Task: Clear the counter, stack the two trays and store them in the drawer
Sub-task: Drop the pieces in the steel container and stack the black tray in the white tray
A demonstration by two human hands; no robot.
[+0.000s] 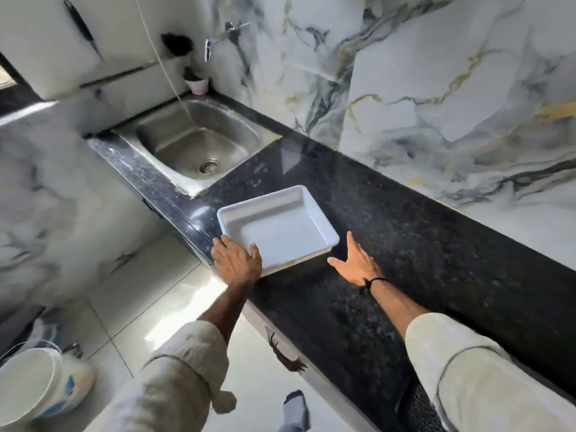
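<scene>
A white rectangular tray (277, 227) sits on the black granite counter (405, 244) near its front edge, and it holds nothing. Only one tray shows; I cannot tell whether a second is nested in it. My left hand (237, 260) grips the tray's near left corner, thumb over the rim. My right hand (355, 263) hovers open, fingers spread, just to the right of the tray's near right corner, apart from it. A drawer handle (285, 353) shows on the cabinet front below the counter.
A steel sink (199, 145) is set in the counter's left end, with a tap (218, 39) above and a pink cup (198, 84) at the wall. A white bucket (34, 385) stands on the tiled floor, lower left. Marble wall backs the counter.
</scene>
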